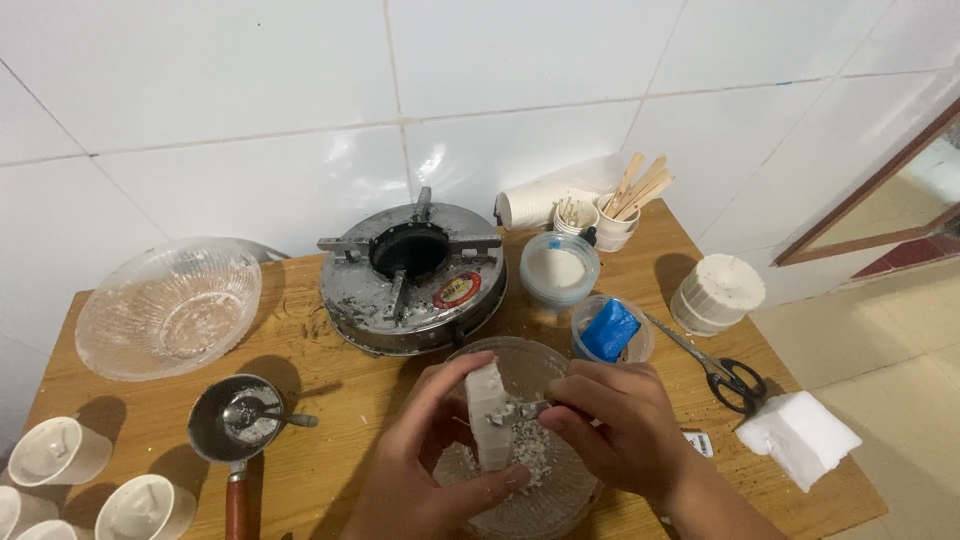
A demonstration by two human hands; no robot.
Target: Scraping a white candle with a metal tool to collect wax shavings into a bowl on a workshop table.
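On a wooden surface [330, 395], white cups [60, 450] sit far left beside a wide glass bowl [168, 305] and a small pan [235, 425] with a spoon. At centre, the left hand [425, 455] rises from below, fingers closed around an upright white block [489, 415] over a small glass bowl [520, 440] of shavings. The right hand [620, 425] is closed on a tool whose kind cannot be told, pressed to the block. Scissors [720, 370] lie to the right.
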